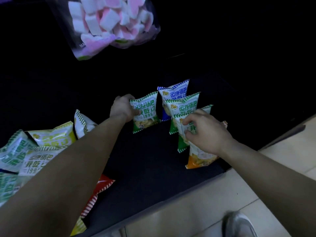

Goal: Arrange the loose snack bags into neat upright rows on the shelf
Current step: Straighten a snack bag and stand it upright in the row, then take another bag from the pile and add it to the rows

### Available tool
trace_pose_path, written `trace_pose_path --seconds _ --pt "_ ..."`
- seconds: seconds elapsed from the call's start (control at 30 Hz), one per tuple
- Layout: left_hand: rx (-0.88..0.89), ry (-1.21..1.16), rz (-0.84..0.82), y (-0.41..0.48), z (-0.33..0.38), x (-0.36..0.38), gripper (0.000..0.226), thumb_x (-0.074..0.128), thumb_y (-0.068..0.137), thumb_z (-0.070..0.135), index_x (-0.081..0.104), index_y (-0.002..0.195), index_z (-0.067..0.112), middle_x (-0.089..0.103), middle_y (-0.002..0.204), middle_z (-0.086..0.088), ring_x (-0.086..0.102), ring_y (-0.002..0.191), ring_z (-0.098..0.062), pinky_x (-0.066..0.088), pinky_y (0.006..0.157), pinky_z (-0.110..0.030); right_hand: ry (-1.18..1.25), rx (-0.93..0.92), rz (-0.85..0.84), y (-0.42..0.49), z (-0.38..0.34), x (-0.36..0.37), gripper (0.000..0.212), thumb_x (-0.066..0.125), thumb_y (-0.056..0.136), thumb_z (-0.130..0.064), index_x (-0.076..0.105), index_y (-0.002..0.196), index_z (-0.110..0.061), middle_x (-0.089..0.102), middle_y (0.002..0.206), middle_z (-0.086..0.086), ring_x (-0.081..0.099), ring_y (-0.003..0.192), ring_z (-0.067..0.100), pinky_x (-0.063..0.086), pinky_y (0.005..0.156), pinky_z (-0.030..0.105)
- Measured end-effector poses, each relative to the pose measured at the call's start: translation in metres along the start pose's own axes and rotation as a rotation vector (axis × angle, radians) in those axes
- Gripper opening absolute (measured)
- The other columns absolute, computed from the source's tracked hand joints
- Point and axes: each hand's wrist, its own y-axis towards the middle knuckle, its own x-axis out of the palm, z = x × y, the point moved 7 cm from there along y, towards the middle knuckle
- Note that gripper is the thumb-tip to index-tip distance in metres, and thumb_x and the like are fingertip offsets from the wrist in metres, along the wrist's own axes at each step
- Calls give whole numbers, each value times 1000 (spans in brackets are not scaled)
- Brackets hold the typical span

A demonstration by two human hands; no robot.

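Note:
On the dark bottom shelf (147,161), my left hand (122,107) grips the left edge of a green snack bag (146,112) standing upright by itself. To its right stands a row of upright bags: a blue bag (174,93) at the back, a green one (183,104) before it, another green bag (182,132) nearer, and an orange bag (199,158) in front. My right hand (204,131) pinches the top of that nearer green bag. Loose bags lie in a heap (25,156) at the left, partly hidden by my left forearm.
A clear bag of pink and white marshmallows (109,23) hangs above the shelf. A red striped bag (99,190) and a yellow one (79,227) lie by the shelf's front edge. Beige floor tiles (205,211) and a grey shoe (239,224) are at lower right.

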Motion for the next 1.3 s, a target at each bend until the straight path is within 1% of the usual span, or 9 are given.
trace_pose_path --seconds 0.07,0.23,0.33,0.47,0.6,0.8,0.97,1.13,1.3 --pt "1 -8 64 -2 4 0 63 82 77 32 52 131 24 45 131 -14 56 97 -31 41 70 -30 -8 14 1 -5 3 7 23 64 90 -33 61 112 -28 47 114 -11 51 107 14 50 84 39" --pt "8 -21 160 -19 18 0 59 76 83 26 44 132 18 38 134 -16 57 92 -36 42 67 -34 -34 13 24 -11 3 10 20 64 90 -34 62 109 -27 49 111 -9 51 108 16 48 82 35" --pt "-37 -126 163 -23 17 2 69 78 81 24 37 136 18 33 139 -15 55 88 -31 42 70 -29 -67 16 38 -12 1 9 22 63 90 -36 62 110 -27 50 110 -7 49 109 17 45 82 33" --pt "-88 -203 121 -33 15 -12 80 79 80 31 30 144 24 26 146 -12 52 88 -26 42 71 -28 -90 9 15 -14 -11 4 25 63 89 -36 61 113 -25 50 112 -6 49 110 19 45 84 34" --pt "-35 -50 -22 -58 13 -49 67 74 82 39 43 139 23 38 139 -12 51 113 -31 40 79 -27 -141 -31 -44 -21 -43 -7 32 61 89 -38 58 119 -26 48 116 -4 47 114 21 41 90 36" --pt "82 196 -280 -148 7 -128 67 70 84 44 44 141 21 46 140 -12 46 126 -27 37 103 -33 -243 -63 -170 -46 -112 -34 54 60 87 -46 48 135 -25 44 131 1 41 124 25 41 97 44" --pt "69 311 -305 -235 -14 -198 62 67 86 43 46 139 19 44 138 -11 53 117 -27 44 94 -33 -269 -99 -198 -78 -179 -44 59 60 88 -47 43 140 -24 42 140 6 38 133 30 36 102 46" --pt "57 462 -351 -294 -48 -237 61 60 88 53 42 140 26 43 136 -6 55 111 -26 45 86 -35 -236 -132 -215 -99 -230 -31 61 59 88 -47 42 141 -23 43 141 5 41 129 28 41 99 46" --pt "-11 358 -315 -300 -93 -241 69 62 86 54 37 144 26 37 147 -6 51 120 -26 45 97 -39 -185 -106 -238 -81 -255 20 59 59 89 -49 44 139 -22 46 136 5 44 125 27 44 96 45"
